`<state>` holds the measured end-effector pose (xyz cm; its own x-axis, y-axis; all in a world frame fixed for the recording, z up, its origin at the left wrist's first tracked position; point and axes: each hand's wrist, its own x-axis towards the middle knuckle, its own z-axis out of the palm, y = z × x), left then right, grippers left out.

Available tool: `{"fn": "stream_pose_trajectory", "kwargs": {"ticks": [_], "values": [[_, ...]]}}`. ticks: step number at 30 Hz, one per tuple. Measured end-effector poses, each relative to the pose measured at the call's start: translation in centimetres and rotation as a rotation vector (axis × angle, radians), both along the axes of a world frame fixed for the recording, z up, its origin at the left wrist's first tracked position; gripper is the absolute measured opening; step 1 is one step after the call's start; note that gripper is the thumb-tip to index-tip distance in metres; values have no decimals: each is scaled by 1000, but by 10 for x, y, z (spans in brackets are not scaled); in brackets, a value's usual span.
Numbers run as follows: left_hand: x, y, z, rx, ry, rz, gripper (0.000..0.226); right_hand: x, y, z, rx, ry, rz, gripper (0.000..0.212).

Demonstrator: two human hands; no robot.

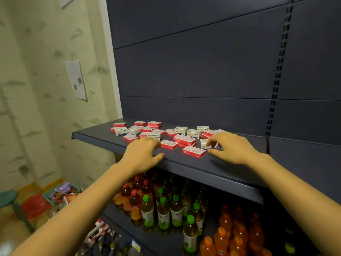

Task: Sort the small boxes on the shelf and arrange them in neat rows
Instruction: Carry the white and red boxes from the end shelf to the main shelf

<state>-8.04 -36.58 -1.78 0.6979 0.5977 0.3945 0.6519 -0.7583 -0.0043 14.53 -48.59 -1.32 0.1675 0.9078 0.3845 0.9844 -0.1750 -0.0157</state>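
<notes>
- Red boxes [120,124] and white boxes [120,131] lie mixed at the 9 o'clock end of the shelf [96,134]. Their angles differ and no row is formed.
- Left hand [142,154] is at 7 o'clock of the scatter. Fingers are bent down and loosely spread, thumb free, no box seen in it. Fingertip contact with the nearest boxes is not resolved.
- Centre: overlapping red stack [184,140], with a lone red box [193,151] at its 5 o'clock, nearest the front edge.
- Right hand [232,146] is at 4 o'clock of the scatter. Fingertips rest on a white-and-blue box [203,144] and the thumb sits nearer the shelf front. I cannot tell whether the box is clamped.
- Judgement: sorting has barely begun. Colours are still interleaved, so grouping, squaring and all rows are left to do.
- Hidden: boxes at 12 o'clock of the right hand are partly covered, so the count is uncertain. Box print is unreadable.
- Bottles [163,213] on the lower level at 6 o'clock are not part of the task.
</notes>
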Motion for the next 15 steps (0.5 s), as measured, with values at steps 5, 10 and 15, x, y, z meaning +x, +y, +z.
{"fn": "stream_pose_trajectory", "kwargs": {"ticks": [5,10,15], "values": [[15,33,-1,-40,-34,-94,37,7,17,1,-29,11,-91,30],[43,60,3,-94,-84,-159,36,30,34,6,-105,2,-157,44],[68,87,4,-131,-77,-214,36,46,59,5,-250,36,-147,55]]}}
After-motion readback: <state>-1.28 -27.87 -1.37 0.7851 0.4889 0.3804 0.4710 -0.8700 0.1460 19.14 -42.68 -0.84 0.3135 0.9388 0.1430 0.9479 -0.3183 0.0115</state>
